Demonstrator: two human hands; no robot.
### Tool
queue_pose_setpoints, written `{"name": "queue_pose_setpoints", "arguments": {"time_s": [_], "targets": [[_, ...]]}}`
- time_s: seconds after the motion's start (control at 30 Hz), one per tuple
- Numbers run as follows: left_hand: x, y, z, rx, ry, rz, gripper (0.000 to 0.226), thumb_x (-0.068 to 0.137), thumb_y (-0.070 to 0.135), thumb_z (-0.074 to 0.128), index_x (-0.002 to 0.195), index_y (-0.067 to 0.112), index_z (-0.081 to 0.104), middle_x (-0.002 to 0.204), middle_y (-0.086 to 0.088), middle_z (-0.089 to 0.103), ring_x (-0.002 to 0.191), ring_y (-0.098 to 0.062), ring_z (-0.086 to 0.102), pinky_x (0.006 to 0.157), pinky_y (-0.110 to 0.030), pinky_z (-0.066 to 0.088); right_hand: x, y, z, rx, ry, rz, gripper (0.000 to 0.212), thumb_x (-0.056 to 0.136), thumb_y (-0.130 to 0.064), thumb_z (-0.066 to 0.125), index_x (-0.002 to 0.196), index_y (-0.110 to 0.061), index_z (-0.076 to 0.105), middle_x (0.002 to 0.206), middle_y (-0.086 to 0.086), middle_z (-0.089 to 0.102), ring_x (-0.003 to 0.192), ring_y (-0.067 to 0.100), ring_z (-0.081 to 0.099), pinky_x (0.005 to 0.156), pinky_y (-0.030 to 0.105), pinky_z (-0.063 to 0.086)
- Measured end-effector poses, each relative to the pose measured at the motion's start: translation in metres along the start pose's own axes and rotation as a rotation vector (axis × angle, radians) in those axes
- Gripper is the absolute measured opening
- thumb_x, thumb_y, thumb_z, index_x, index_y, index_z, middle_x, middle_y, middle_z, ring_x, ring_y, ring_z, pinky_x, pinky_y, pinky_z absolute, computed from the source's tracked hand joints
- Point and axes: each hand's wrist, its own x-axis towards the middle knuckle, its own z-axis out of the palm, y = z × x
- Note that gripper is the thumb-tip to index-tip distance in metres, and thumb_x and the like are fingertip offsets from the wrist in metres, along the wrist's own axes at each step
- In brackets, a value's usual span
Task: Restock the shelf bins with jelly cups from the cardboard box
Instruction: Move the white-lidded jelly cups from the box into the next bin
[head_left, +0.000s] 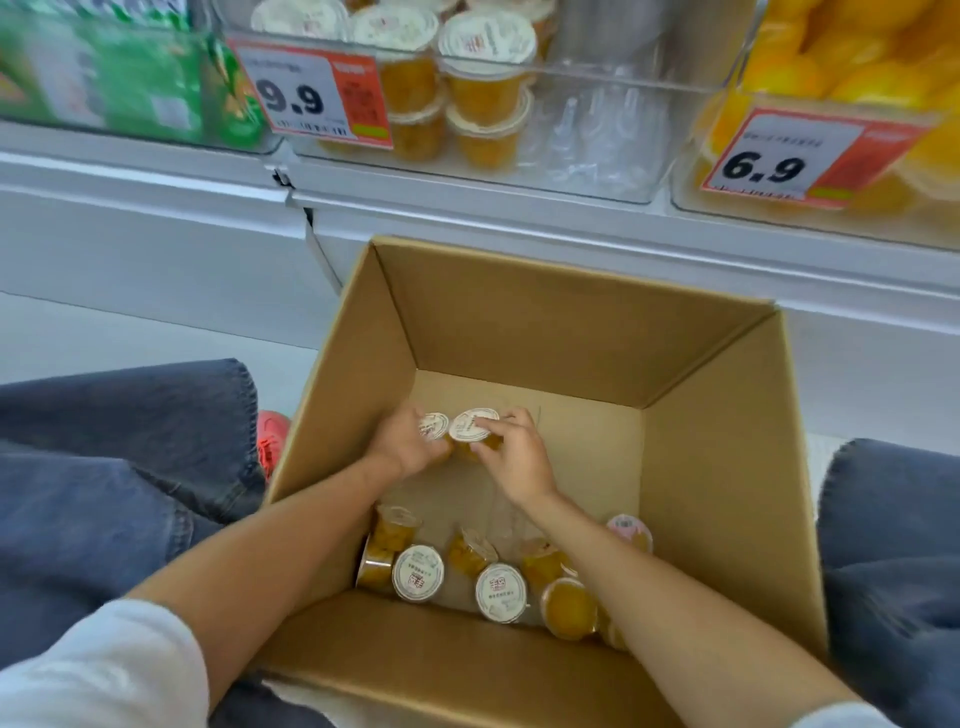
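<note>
An open cardboard box (727, 467) stands on the floor between my knees. Both my hands are down inside it. My left hand (402, 444) grips a jelly cup with a white lid (434, 425). My right hand (514, 454) grips a second jelly cup (471, 423) right beside the first. Several more yellow jelly cups (418, 571) lie loose along the box's near wall, some upright, some tipped. On the shelf above, a clear bin (597, 130) with a 9.9 price tag (311, 93) holds stacked jelly cups (485, 78) in its left half.
A bin of green packets (119, 78) sits left of the jelly bin. A bin of yellow goods with a 6.9 tag (779, 161) sits to the right. The white shelf front (519, 218) runs just beyond the box. My jeans-clad legs (104, 467) flank the box.
</note>
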Motion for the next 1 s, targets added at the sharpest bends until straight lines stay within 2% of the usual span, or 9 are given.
{"name": "queue_pose_setpoints", "arguments": {"time_s": [0.07, 0.2, 0.37, 0.5, 0.63, 0.7, 0.8, 0.87, 1.0], "targets": [[-0.008, 0.025, -0.025, -0.040, 0.082, 0.112, 0.048, 0.068, 0.025, 0.077, 0.104, 0.015, 0.047, 0.100, -0.005, 0.064, 0.078, -0.017, 0.060, 0.060, -0.026, 0.046, -0.004, -0.023, -0.029, 0.013, 0.109, -0.096, 0.037, 0.083, -0.019, 0.073, 0.120, -0.016, 0.068, 0.121, 0.002, 0.047, 0.107, 0.012, 0.053, 0.097, 0.014, 0.037], [-0.038, 0.073, -0.089, 0.024, 0.264, 0.391, 0.047, 0.065, 0.044, 0.073, 0.099, 0.025, 0.047, 0.100, -0.002, 0.059, 0.084, -0.017, 0.058, 0.062, -0.025, 0.044, -0.017, -0.080, -0.088, 0.025, 0.274, -0.284, 0.037, 0.083, -0.017, 0.074, 0.119, -0.016, 0.068, 0.120, 0.000, 0.047, 0.104, -0.002, 0.041, 0.090, -0.004, 0.022], [-0.069, 0.135, -0.178, -0.053, 0.536, 0.621, 0.042, 0.066, 0.052, 0.070, 0.092, 0.027, 0.049, 0.097, 0.000, 0.063, 0.088, -0.017, 0.060, 0.075, -0.038, 0.051, -0.019, -0.165, -0.148, 0.117, 0.411, -0.513, 0.035, 0.083, -0.017, 0.074, 0.118, -0.015, 0.068, 0.120, -0.005, 0.043, 0.110, -0.001, 0.044, 0.094, 0.002, 0.031], [-0.076, 0.181, -0.240, -0.036, 0.816, 0.789, 0.041, 0.074, 0.040, 0.074, 0.101, 0.018, 0.053, 0.099, 0.000, 0.053, 0.090, -0.015, 0.050, 0.075, -0.029, 0.042, -0.001, -0.229, -0.177, 0.148, 0.511, -0.663, 0.034, 0.084, -0.018, 0.072, 0.118, -0.015, 0.068, 0.124, -0.005, 0.041, 0.105, -0.002, 0.044, 0.091, 0.005, 0.036], [-0.049, 0.212, -0.288, -0.023, 0.886, 0.788, 0.043, 0.077, 0.045, 0.073, 0.103, 0.019, 0.051, 0.104, -0.001, 0.052, 0.093, -0.018, 0.052, 0.077, -0.034, 0.044, 0.042, -0.279, -0.189, 0.136, 0.589, -0.724, 0.034, 0.087, -0.021, 0.069, 0.120, -0.014, 0.067, 0.122, -0.006, 0.041, 0.108, 0.004, 0.043, 0.091, 0.016, 0.041], [-0.027, 0.220, -0.297, 0.079, 0.883, 0.734, 0.044, 0.081, 0.052, 0.067, 0.107, 0.020, 0.050, 0.104, 0.003, 0.054, 0.094, -0.017, 0.053, 0.088, -0.039, 0.043, 0.071, -0.293, -0.191, 0.088, 0.563, -0.671, 0.035, 0.090, -0.022, 0.065, 0.124, -0.017, 0.064, 0.130, -0.003, 0.041, 0.114, 0.010, 0.044, 0.095, 0.021, 0.040], [0.006, 0.221, -0.300, 0.361, 0.889, 0.625, 0.039, 0.088, 0.053, 0.058, 0.117, 0.027, 0.053, 0.120, 0.004, 0.061, 0.122, -0.018, 0.050, 0.115, -0.047, 0.015, 0.101, -0.300, -0.191, -0.025, 0.536, -0.554, 0.039, 0.094, -0.023, 0.059, 0.132, -0.019, 0.056, 0.141, 0.003, 0.041, 0.129, 0.019, 0.042, 0.104, 0.029, 0.036], [0.022, 0.218, -0.298, 0.497, 0.927, 0.618, 0.034, 0.089, 0.045, 0.059, 0.122, 0.033, 0.059, 0.137, 0.004, 0.053, 0.141, -0.021, 0.031, 0.117, -0.049, 0.006, 0.109, -0.300, -0.190, -0.130, 0.593, -0.498, 0.040, 0.094, -0.020, 0.056, 0.133, -0.016, 0.050, 0.140, 0.003, 0.044, 0.130, 0.021, 0.038, 0.107, 0.033, 0.034], [0.023, 0.217, -0.292, 0.412, 1.039, 0.614, 0.033, 0.086, 0.039, 0.066, 0.118, 0.032, 0.067, 0.133, 0.001, 0.056, 0.134, -0.026, 0.033, 0.110, -0.046, 0.017, 0.111, -0.297, -0.187, -0.429, 0.632, -0.564, 0.039, 0.098, -0.023, 0.047, 0.137, -0.018, 0.046, 0.146, -0.001, 0.041, 0.136, 0.021, 0.029, 0.109, 0.042, 0.026]]}}
